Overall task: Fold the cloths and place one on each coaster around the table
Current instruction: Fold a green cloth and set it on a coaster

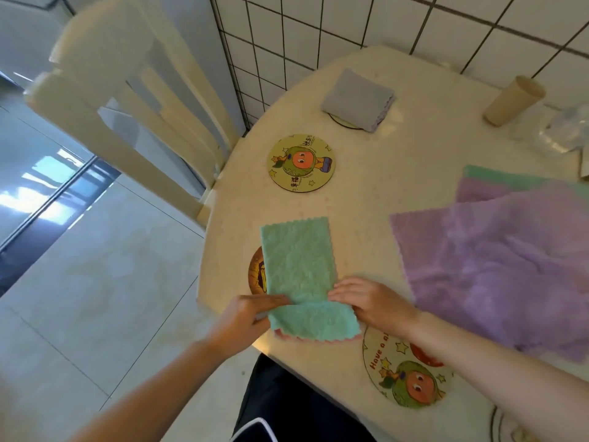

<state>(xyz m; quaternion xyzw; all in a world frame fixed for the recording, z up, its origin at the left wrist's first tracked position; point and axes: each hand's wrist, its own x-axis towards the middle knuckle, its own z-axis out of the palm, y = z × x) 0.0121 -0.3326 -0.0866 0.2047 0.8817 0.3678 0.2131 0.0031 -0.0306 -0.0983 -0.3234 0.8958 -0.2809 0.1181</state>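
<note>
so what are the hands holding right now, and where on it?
Both grip the green cloth at its near end, mid-fold: left hand pinches the left edge, right hand the right edge. The far part lies flat on the table.

Brown coaster mostly under grn cloth.
</note>
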